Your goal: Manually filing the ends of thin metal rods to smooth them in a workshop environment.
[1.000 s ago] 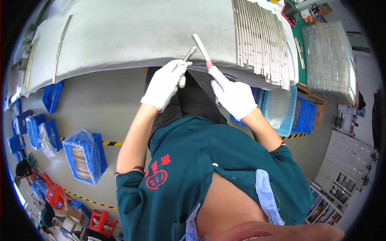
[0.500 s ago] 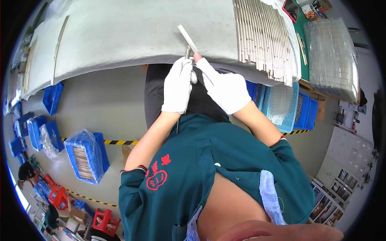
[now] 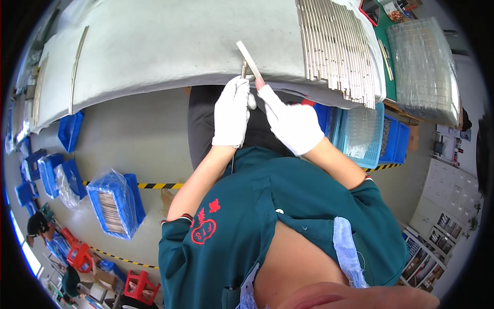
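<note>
This is a workshop, most likely a factory floor. Many like metal rods (image 3: 337,56) lie in a close row on a long, cloth-covered worktop (image 3: 175,46), beside a tall stack of clear plastic trays (image 3: 424,72). Blue bins (image 3: 136,198) stand on the bare grey floor (image 3: 139,139), which black-and-yellow tape (image 3: 160,186) marks off. Other people (image 3: 38,225) and red stools (image 3: 136,286) show farther back.

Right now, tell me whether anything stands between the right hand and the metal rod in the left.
The white strip in the right hand does: it slants beside the exposed end of the metal rod, which the left hand grips. Whether strip and rod touch, I cannot tell.
</note>
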Available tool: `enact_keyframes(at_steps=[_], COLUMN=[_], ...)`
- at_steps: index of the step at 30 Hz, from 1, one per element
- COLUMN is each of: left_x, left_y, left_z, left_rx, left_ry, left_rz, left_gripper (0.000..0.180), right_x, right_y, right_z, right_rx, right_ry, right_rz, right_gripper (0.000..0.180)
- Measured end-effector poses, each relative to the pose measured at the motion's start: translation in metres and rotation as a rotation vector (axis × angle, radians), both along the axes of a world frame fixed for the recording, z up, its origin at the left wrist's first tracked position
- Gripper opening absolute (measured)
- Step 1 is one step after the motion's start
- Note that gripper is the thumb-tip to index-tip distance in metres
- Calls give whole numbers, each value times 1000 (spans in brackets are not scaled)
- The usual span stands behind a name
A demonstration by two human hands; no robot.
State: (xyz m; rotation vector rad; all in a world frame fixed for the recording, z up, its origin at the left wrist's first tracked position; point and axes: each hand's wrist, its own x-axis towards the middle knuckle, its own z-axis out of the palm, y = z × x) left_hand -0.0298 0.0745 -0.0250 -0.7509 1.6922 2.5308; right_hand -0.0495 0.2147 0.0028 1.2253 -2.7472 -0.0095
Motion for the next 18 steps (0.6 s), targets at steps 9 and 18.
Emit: enact_keyframes(at_steps=[9,18], left_x=[1,0], left_y=[-3,-6], left_z=[2,7], left_rx=[1,22], left_ry=[17,-32], left_rz=[-65,-48], left_gripper=[25,23], right_x=[-17,-20], right_y=[6,-14], right_z=[-8,-4], right_rx=[-188,-209], right_ry=[-21,-182], right_rz=[25,-54], right_gripper=[32,55])
